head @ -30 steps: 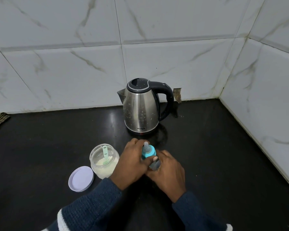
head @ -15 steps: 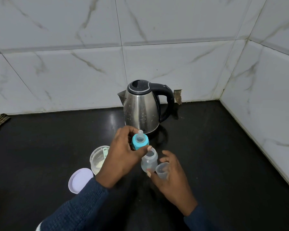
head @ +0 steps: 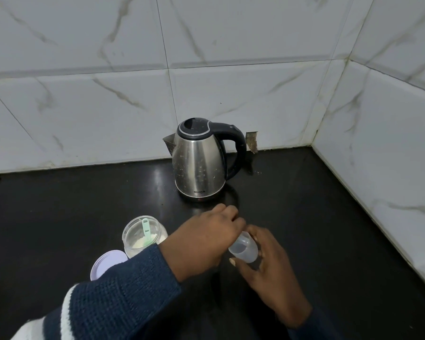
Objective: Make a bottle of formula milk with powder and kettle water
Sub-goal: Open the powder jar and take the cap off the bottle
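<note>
Right hand [head: 268,268] grips a clear cap [head: 244,250], tilted. Left hand [head: 206,239] is curled, reaching across; contents not visible. Bottle hidden. Kettle [head: 198,165] at 12 o'clock near the back wall. Jar [head: 142,235] and lid [head: 106,263] at 9 o'clock. Counter [head: 329,217] open toward 3 o'clock.

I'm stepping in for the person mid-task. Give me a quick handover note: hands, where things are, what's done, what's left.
Left hand: reaches across in front of the kettle; what it holds is hidden.
Right hand: holds a small clear plastic cap, tilted.
Powder jar: open on the black counter, green scoop inside; its lilac lid lies beside it.
Kettle stands closed near the wall.
Bottle body and teat: not visible now.
Done: jar opened.
Left, as far as I can tell: add powder, pour water, close, shake.
</note>
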### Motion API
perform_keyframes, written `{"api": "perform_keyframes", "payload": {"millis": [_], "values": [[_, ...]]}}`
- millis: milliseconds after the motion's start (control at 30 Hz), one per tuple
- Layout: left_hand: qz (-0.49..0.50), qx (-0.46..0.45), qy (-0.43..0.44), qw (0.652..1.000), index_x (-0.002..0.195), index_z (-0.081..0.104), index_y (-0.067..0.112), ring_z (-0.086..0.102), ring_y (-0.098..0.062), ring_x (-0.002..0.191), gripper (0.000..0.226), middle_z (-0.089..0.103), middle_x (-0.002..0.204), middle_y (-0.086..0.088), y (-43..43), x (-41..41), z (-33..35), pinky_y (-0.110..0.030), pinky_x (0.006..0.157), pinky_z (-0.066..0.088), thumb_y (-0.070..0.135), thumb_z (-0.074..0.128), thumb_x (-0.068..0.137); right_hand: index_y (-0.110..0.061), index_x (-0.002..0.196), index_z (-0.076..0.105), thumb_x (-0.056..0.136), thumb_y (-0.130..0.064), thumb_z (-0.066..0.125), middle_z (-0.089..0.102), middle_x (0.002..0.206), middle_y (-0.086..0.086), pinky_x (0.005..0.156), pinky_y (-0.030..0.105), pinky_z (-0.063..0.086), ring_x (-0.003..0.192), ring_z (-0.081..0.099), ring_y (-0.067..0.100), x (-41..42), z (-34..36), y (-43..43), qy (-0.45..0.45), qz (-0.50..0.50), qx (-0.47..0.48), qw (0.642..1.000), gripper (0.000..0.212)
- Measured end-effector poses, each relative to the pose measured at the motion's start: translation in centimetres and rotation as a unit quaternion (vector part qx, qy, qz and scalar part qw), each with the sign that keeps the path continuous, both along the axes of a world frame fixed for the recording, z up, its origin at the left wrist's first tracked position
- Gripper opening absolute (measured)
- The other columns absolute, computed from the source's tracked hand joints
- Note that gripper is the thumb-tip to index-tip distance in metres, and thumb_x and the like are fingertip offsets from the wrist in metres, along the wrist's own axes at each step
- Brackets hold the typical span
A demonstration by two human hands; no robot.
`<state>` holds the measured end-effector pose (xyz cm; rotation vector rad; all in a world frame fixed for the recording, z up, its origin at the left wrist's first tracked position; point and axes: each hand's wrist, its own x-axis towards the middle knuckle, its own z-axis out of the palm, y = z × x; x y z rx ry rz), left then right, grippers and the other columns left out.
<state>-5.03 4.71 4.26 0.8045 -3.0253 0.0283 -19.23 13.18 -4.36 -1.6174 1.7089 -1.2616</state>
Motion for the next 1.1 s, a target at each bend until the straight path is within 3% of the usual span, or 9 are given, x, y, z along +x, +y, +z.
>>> {"api": "perform_keyframes", "payload": {"millis": [100,267,333,400,500,600,733,933,1100], "values": [[-0.003,-0.034,-0.042,0.999,0.122,0.047,0.012,0.046,-0.022,0.108,0.038,0.046,0.121,-0.007,0.3,-0.8,0.6,-0.028,0.073,0.037,0.003,0.057,0.086,-0.036,0.112,0.056,0.077,-0.014,0.079,0.062,0.107,-0.013,0.079,0.016,0.050,0.100,0.062,0.005,-0.1,-0.3,0.3,0.004,0.000,-0.005,1.000,0.048],[-0.009,-0.059,-0.079,0.995,0.097,0.061,0.014,0.061,-0.020,0.081,0.031,0.064,0.091,-0.003,1.1,-1.6,-0.1,-0.030,0.063,0.052,0.011,0.073,0.069,-0.034,0.116,0.052,0.075,-0.019,0.081,0.068,0.104,-0.018,0.077,0.015,0.053,0.097,0.067,0.000,-0.1,-0.5,0.4,-0.040,-0.007,0.027,0.999,0.052],[-0.007,-0.043,-0.068,0.997,0.103,0.057,0.011,0.060,-0.024,0.087,0.034,0.062,0.097,-0.008,1.2,-2.2,-1.0,-0.036,0.069,0.055,0.007,0.069,0.072,-0.034,0.114,0.052,0.073,-0.020,0.082,0.067,0.105,-0.022,0.074,0.015,0.053,0.093,0.068,-0.001,-0.3,-0.7,0.5,-0.056,-0.016,0.036,0.998,0.052],[-0.001,-0.008,-0.043,0.999,0.116,0.047,0.009,0.053,-0.027,0.102,0.042,0.055,0.113,-0.010,1.4,-2.6,-1.4,-0.040,0.079,0.052,0.002,0.062,0.077,-0.034,0.112,0.052,0.071,-0.016,0.083,0.070,0.102,-0.017,0.073,0.012,0.052,0.092,0.068,-0.002,-0.6,-0.9,0.6,-0.066,-0.030,0.028,0.997,0.054],[0.002,0.042,0.012,0.999,0.131,0.037,0.016,0.049,-0.023,0.111,0.065,0.046,0.126,-0.004,1.5,-2.9,-2.0,-0.031,0.073,0.040,0.003,0.065,0.074,-0.028,0.115,0.055,0.070,0.000,0.083,0.070,0.106,-0.009,0.077,0.012,0.053,0.096,0.068,-0.001,-1.0,-1.7,0.8,-0.093,-0.045,0.027,0.994,0.060],[-0.027,0.117,0.079,0.990,0.137,0.033,0.017,0.053,-0.025,0.114,0.076,0.043,0.133,-0.004,2.0,-3.1,-2.6,-0.037,0.088,0.051,-0.001,0.064,0.070,-0.021,0.115,0.059,0.069,-0.005,0.080,0.069,0.108,-0.002,0.084,0.034,0.058,0.099,0.069,0.010,-1.2,-3.0,0.9,-0.112,-0.048,0.028,0.992,0.054],[-0.024,0.136,0.212,0.967,0.136,0.043,0.013,0.047,-0.020,0.125,0.062,0.046,0.139,-0.005,2.4,-2.6,-2.1,-0.025,0.106,0.039,0.006,0.062,0.078,-0.030,0.108,0.062,0.069,-0.009,0.083,0.071,0.104,-0.007,0.081,0.031,0.056,0.096,0.069,0.011,-1.7,-3.9,0.8,-0.109,-0.077,0.029,0.991,0.049],[0.118,0.143,0.362,0.914,0.127,0.051,0.024,0.053,0.004,0.110,0.043,0.058,0.122,0.011,1.5,1.4,-1.0,-0.003,0.096,0.035,0.023,0.060,0.086,-0.040,0.106,0.056,0.069,-0.017,0.084,0.066,0.101,-0.018,0.082,0.027,0.053,0.095,0.063,0.002,-3.6,-5.4,0.4,-0.037,-0.170,0.036,0.984,0.052],[0.189,0.173,0.377,0.890,0.120,0.056,0.029,0.062,-0.001,0.106,0.037,0.063,0.114,0.019,1.7,4.7,-2.6,-0.027,0.090,0.053,0.021,0.063,0.085,-0.035,0.106,0.053,0.072,-0.017,0.084,0.065,0.098,-0.018,0.078,0.026,0.054,0.091,0.063,-0.001,-4.6,-6.0,0.0,-0.002,-0.189,0.039,0.981,0.049]]}}
